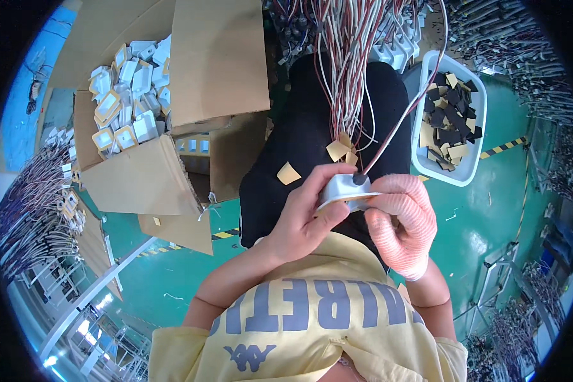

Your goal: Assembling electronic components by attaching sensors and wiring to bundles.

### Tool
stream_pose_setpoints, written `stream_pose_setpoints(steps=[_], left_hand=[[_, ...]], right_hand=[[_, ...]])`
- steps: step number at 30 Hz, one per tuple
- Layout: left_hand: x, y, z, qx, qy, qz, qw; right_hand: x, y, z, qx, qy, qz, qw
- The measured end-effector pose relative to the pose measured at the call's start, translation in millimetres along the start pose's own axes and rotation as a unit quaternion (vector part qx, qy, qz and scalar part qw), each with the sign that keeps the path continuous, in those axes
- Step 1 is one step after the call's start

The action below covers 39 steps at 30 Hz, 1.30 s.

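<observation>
We are gripping a small white housing [344, 189] over our lap, left hand [309, 213] fingers clamped around it, gloved right hand [401, 223] fingers pinching its edge. Its cable [401, 121] is running upward. A white tray [474, 95] of pads is sitting right, a cardboard box [216, 70] left.

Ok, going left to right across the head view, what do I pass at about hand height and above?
Cable bundles → open cardboard box of white parts → left hand → small white part with a cable → gloved right hand → white tray of black and tan pads.
</observation>
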State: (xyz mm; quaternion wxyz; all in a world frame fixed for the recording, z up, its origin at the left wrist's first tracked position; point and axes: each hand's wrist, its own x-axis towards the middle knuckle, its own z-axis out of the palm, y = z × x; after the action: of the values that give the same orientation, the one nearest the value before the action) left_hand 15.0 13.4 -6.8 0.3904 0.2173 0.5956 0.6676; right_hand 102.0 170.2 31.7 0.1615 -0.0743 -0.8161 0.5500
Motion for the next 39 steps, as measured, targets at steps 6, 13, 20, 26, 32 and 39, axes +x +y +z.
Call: stream_pose_setpoints(steps=[6, 13, 20, 26, 32, 39], left_hand=[[3, 6, -8, 0.043, -0.046, 0.053, 0.997], [-5, 6, -3, 0.076, -0.067, 0.064, 0.993], [-8, 11, 6, -0.046, -0.057, -0.027, 0.997], [-7, 14, 7, -0.126, -0.074, -0.057, 0.988], [-8, 14, 9, -0.109, -0.076, -0.060, 0.989], [-15, 15, 14, -0.116, -0.063, -0.050, 0.990]], right_hand=[[3, -6, -13, 0.047, -0.055, 0.020, 0.997], [14, 5, -23, 0.095, -0.044, 0.166, 0.981], [17, 8, -13, 0.140, -0.102, 0.109, 0.979], [18, 10, -15, 0.226, -0.116, 0.146, 0.956], [23, 27, -30, 0.313, -0.250, 0.154, 0.903], [41, 25, -38, 0.336, -0.356, 0.180, 0.853]])
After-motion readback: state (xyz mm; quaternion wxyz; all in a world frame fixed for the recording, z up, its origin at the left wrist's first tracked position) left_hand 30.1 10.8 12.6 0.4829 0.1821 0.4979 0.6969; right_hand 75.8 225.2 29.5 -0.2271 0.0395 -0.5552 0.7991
